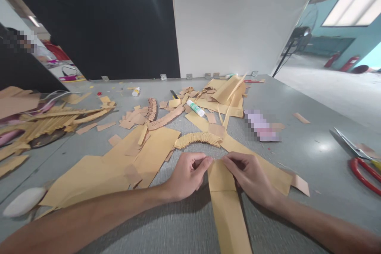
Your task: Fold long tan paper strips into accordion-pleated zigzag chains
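A long strip of yellow-brown paper [228, 214] runs from the bottom edge up to my hands, with a crease across it. My left hand [189, 176] pinches its far left corner between thumb and fingers. At the far right corner, my right hand [251, 176] grips the same strip in a pinch. Just beyond my fingertips lies a curved, pleated strip of yellow paper [198, 139]. Farther off is a browner pleated strip [152, 110], next to a glue stick [195, 108] with a white and green body.
Large brown paper sheets [98, 170] and scraps spread left and centre. Red-handled scissors [361, 162] lie at the right. A white oval object [24, 202] sits at the left. A black-and-white panel [220, 20] stands along the table's back edge.
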A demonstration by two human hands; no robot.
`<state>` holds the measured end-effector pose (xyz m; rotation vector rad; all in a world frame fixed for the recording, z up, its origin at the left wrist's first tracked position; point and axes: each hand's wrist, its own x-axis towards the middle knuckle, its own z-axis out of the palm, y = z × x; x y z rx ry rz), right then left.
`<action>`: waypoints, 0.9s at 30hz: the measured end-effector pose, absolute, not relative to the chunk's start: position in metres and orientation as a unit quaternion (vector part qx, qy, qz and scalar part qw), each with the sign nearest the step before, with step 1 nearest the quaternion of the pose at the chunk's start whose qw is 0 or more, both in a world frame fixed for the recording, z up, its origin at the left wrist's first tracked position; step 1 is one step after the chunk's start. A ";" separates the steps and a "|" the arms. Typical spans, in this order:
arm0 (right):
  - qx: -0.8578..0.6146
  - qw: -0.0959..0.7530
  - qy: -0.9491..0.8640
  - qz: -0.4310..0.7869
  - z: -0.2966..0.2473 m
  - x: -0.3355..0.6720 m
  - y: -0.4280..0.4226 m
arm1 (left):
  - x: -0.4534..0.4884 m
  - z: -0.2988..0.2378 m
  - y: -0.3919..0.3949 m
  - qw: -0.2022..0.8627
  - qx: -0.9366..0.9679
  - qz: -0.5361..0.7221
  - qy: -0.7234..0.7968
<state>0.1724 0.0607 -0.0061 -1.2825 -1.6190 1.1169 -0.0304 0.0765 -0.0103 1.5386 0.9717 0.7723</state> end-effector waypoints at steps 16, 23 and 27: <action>-0.495 0.356 -0.638 0.471 -0.007 0.177 0.066 | -0.030 -0.004 0.086 0.539 0.597 0.420 0.420; -0.495 0.366 -0.634 0.468 -0.009 0.177 0.070 | -0.031 -0.008 0.087 0.595 0.604 0.359 0.390; -0.487 0.371 -0.637 0.467 -0.008 0.176 0.071 | -0.031 -0.013 0.089 0.590 0.599 0.361 0.403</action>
